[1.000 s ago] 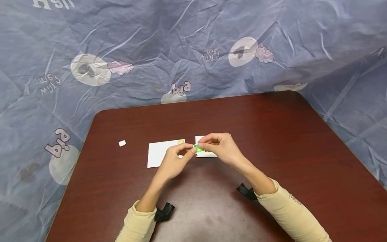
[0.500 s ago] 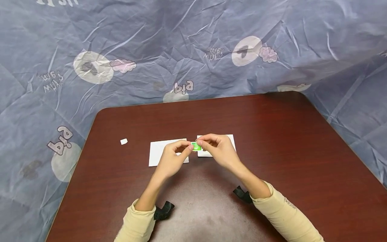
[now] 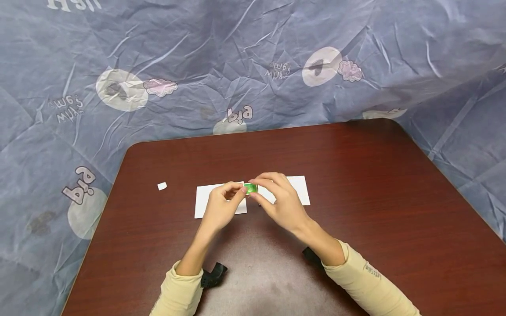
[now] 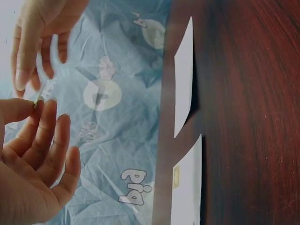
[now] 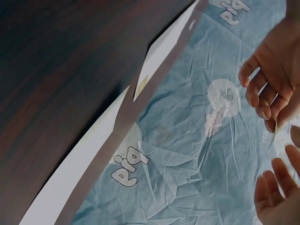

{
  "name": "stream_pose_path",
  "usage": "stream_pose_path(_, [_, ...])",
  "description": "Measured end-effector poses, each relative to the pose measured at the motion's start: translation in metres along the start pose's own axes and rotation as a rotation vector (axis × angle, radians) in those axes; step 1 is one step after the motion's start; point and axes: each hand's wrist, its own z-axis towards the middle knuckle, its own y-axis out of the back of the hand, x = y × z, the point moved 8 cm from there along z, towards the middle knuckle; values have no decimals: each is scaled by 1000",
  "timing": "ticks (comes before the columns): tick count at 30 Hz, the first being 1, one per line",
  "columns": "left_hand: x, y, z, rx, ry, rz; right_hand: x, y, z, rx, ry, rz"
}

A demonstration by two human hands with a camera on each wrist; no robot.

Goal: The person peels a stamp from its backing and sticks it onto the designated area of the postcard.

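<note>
A small green stamp (image 3: 251, 188) with a pale border is held up above the table. My left hand (image 3: 220, 207) pinches its left edge between thumb and fingertips. The right hand (image 3: 282, 202) is beside it, index finger and thumb spread at the stamp's right side. In the left wrist view the stamp (image 4: 38, 97) shows nearly edge-on, and the right hand (image 4: 42, 42) has its fingers loosely extended. Behind the hands lie two white envelopes, one on the left (image 3: 202, 197) and one on the right (image 3: 301, 189). A yellow stamp (image 4: 176, 177) marks the left envelope's corner.
A small white piece of paper (image 3: 162, 186) lies left of the envelopes on the dark red-brown table (image 3: 356, 175). A crumpled blue-grey printed cloth (image 3: 197, 57) hangs behind the table. Black wrist mounts (image 3: 213, 275) show at the sleeves.
Both hands and the green stamp have shifted slightly left. The right thumb and index finger, which were together on the stamp's right part, have spread apart. More of the right envelope shows.
</note>
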Motion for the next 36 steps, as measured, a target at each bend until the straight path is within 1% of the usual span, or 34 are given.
stream_pose_path(3, [2, 4, 0, -12, 37, -26, 10, -6, 0, 11, 143, -88])
stream_pose_path(5, [2, 6, 0, -8, 63, -60, 13, -10, -1, 11, 200, -145])
stream_pose_path(8, [4, 7, -1, 8, 109, -113, 15, -12, -2, -5, 237, -201])
stream_pose_path(10, [4, 7, -2, 16, 129, -137, 15, -12, -1, -22, 229, -206])
stream_pose_path(12, [3, 7, -2, 14, 126, -165, 13, -10, 0, -44, 190, -184])
stream_pose_path(14, [0, 9, -1, -4, 104, -183, 8, -9, 3, -58, 108, -104])
stream_pose_path(16, [-2, 12, -1, -34, 75, -211, 1, -9, 6, -60, -12, 17])
stream_pose_path(20, [-7, 17, -1, -91, 13, -218, -11, -15, 7, -25, -273, 273])
stream_pose_path(21, [-8, 18, -1, -101, -1, -222, -13, -16, 7, -12, -326, 314])
stream_pose_path(23, [-11, 19, -1, -111, -36, -212, -15, -19, 6, 11, -400, 388])
stream_pose_path(26, [-14, 20, -1, -137, -75, -206, -15, -23, 6, 31, -462, 459])
stream_pose_path(30, [-17, 25, -2, -200, -93, -196, -15, -27, 7, 51, -490, 531])
stream_pose_path(32, [-24, 29, -4, -221, -99, -199, -14, -29, 7, 63, -497, 568])
stream_pose_path(34, [-32, 31, -5, -228, -98, -202, -14, -31, 7, 82, -501, 593])
stream_pose_path(35, [-35, 32, -6, -227, -89, -205, -13, -31, 7, 93, -502, 602])
stream_pose_path(36, [-34, 32, -5, -222, -77, -210, -13, -31, 7, 104, -507, 601])
